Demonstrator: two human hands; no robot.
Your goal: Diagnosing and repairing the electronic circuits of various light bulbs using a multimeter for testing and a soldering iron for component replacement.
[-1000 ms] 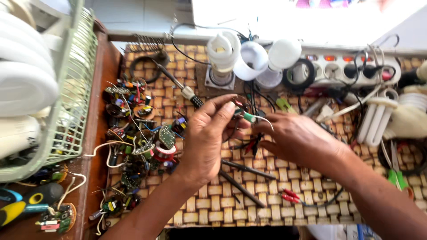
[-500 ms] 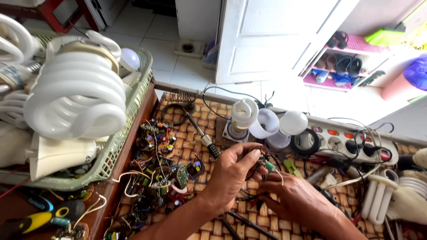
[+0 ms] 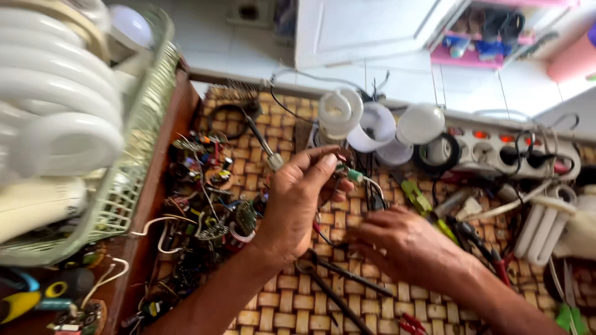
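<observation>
Two hands at work on a small green part over a woven mat.

At frame centre the left hand (image 3: 297, 201) pinches the green part (image 3: 352, 176) by its fingertips; the right hand (image 3: 403, 243), lower right, rests on the mat (image 3: 292, 310) with fingers curled together near a white wire (image 3: 376, 185).

A pale green wire basket (image 3: 133, 186) stood at the left, holding large white spiral lamps (image 3: 56, 111). Beside it, on the woven mat (image 3: 298, 304), lay a heap of small circuit boards and coils (image 3: 205, 205) with loose wires. Several white lamp bases (image 3: 379, 124) clustered near the mat's far edge, next to a roll of black tape (image 3: 437, 152) and a white power strip (image 3: 515, 152) with plugs in it. A green-handled screwdriver (image 3: 422, 201) and white tube lamps (image 3: 546, 223) lay at the right. Dark pliers (image 3: 338, 279) rested near the front edge.
</observation>
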